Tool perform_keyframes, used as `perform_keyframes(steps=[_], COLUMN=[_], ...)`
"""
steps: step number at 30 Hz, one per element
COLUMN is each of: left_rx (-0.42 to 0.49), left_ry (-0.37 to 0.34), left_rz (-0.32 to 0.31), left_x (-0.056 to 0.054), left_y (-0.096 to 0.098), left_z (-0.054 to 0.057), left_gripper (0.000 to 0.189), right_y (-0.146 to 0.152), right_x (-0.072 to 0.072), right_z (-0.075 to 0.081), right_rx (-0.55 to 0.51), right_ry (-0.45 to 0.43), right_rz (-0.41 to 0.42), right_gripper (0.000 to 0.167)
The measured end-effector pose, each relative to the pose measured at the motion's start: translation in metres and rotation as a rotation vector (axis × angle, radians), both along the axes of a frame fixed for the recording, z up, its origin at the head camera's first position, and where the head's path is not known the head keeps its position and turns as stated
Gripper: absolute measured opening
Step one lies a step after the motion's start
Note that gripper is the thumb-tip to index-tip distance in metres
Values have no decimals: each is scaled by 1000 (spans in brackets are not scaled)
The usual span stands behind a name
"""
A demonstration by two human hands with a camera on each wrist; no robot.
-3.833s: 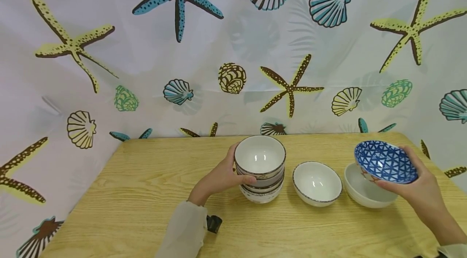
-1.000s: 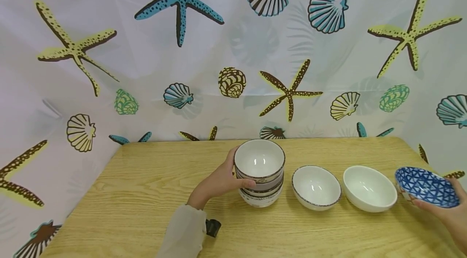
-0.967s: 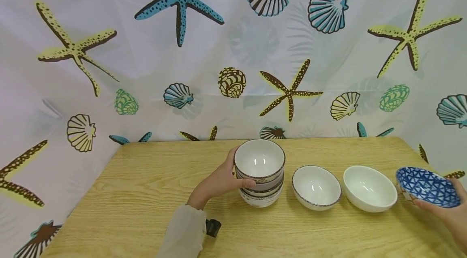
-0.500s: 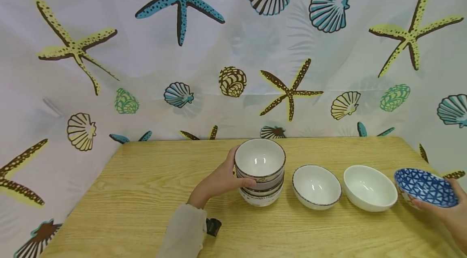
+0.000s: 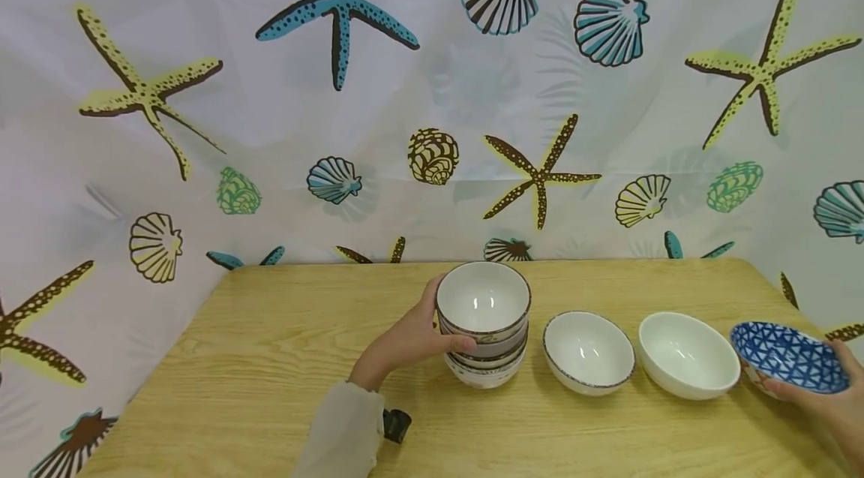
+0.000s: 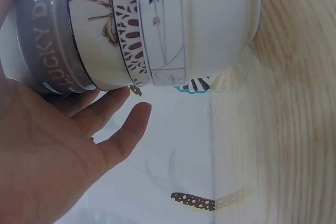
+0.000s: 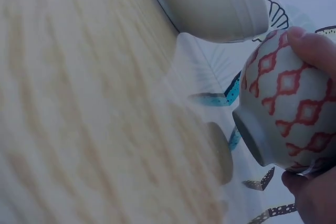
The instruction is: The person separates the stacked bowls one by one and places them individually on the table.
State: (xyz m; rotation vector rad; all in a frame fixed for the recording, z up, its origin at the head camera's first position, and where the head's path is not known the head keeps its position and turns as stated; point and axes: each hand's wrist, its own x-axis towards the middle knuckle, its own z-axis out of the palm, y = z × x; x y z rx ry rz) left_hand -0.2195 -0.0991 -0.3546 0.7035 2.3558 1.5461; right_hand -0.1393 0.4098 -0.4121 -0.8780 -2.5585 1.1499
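Note:
My left hand grips the left side of a stack of several bowls, thumb across the front. In the left wrist view a grey bowl lettered "LUCKY DAY" sits among patterned bowls in that stack. At the far right, my right hand holds a bowl with a blue triangle pattern inside, thumb and fingers on opposite sides. Red diamond shapes cover its outside. It tilts, and its foot ring shows apart from the tabletop in the right wrist view.
Between the stack and the blue bowl stand a white bowl with a dark rim and a plain white bowl, side by side on the wooden table. A cloth printed with starfish and shells hangs behind and at both sides.
From above the plain white bowl, my right hand has carried the blue-patterned bowl rightward and lower, beside it. Over the last second it has barely moved. The left hand stays on the stack.

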Motion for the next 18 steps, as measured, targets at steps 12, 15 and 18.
perform_keyframes(steps=[12,15,18], left_rx=[-6,-5,-8], left_ry=[8,9,10], left_rz=[-3,-4,2], left_x=[0,0,0], left_y=[0,0,1], left_z=[-2,-1,0], left_gripper=[115,116,117], right_y=[3,3,3], right_x=[0,-1,-1], right_z=[-10,-10,-9], right_rx=[3,-8,-14], right_ry=[14,26,21], right_rz=[-11,-11,-11], right_gripper=[115,114,113])
